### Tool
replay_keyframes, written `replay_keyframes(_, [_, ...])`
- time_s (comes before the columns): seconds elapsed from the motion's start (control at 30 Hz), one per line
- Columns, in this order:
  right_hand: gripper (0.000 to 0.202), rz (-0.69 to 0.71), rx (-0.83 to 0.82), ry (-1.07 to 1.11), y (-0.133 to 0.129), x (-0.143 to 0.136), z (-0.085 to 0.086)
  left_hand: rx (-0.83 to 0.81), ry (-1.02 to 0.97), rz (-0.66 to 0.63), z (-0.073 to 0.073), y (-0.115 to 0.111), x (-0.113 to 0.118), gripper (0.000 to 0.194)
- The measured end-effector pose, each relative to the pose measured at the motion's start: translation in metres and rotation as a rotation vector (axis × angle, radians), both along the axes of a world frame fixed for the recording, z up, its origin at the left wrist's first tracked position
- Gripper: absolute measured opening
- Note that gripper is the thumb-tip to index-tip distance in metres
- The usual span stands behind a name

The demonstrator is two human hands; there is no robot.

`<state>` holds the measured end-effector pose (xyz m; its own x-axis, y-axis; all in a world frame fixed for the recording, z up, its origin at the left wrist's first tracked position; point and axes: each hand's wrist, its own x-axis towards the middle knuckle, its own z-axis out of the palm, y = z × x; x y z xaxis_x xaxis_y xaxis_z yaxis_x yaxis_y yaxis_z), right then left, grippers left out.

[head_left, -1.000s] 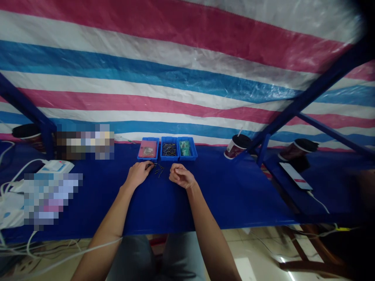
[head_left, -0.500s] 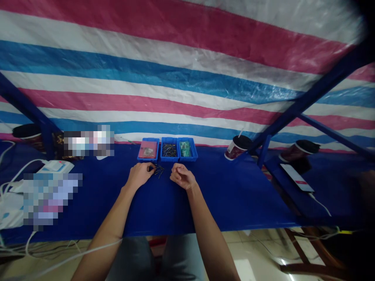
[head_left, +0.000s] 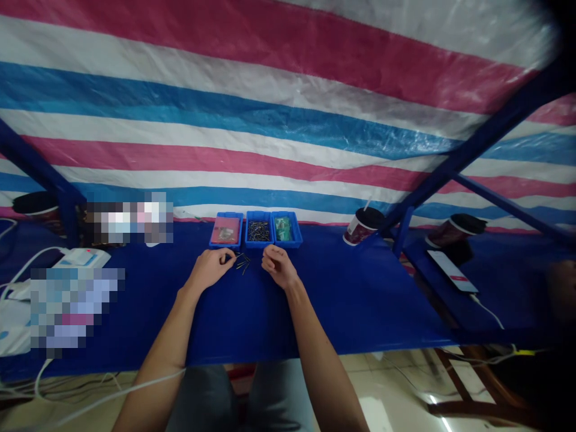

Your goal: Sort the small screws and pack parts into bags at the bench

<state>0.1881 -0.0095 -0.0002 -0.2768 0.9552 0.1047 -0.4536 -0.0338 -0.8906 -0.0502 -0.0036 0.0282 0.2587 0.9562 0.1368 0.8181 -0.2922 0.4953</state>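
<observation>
So both hands are out over a smooth, dark blue tabletop [head_left: 360, 300], with a little scatter of thin, dark metal fasteners [head_left: 243, 263] lying between them (too small to say if they're screws or nails).

The left hand [head_left: 210, 268] is at the left edge of that scatter, thumb and forefinger curled into a narrow ring with the tips about together. Can't tell if a fastener is pinched in there. The right hand [head_left: 279, 268] is on the other side, fingers loosely curled in, and I can't see whether it's got anything inside.

Just beyond the hands sits a row of three bins: a blue plastic bin on the left [head_left: 225, 245] with a flat pink rectangular block [head_left: 225, 225] in it, a blue plastic bin in the middle [head_left: 258, 245] with a heap of similar fasteners, and a blue plastic bin on the right [head_left: 288, 245] with shiny green pieces [head_left: 283, 228]. The right hand is just in front of the gap between the middle and right ones.

Well off to the right there's a dark red cup with a black lid and straw [head_left: 362, 228].
</observation>
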Motion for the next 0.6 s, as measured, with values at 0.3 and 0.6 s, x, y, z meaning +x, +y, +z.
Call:
replay_keyframes(0.3, [0.023,-0.384,0.317,-1.279,0.002,-0.033,-0.001,0.226,-0.410,0.115,-0.013,0.001,0.007,0.031])
replay_keyframes(0.6, [0.025,-0.293,0.317,-1.562,0.013,-0.060,0.013,0.282,-0.563,0.188,-0.024,0.001,0.016,0.030])
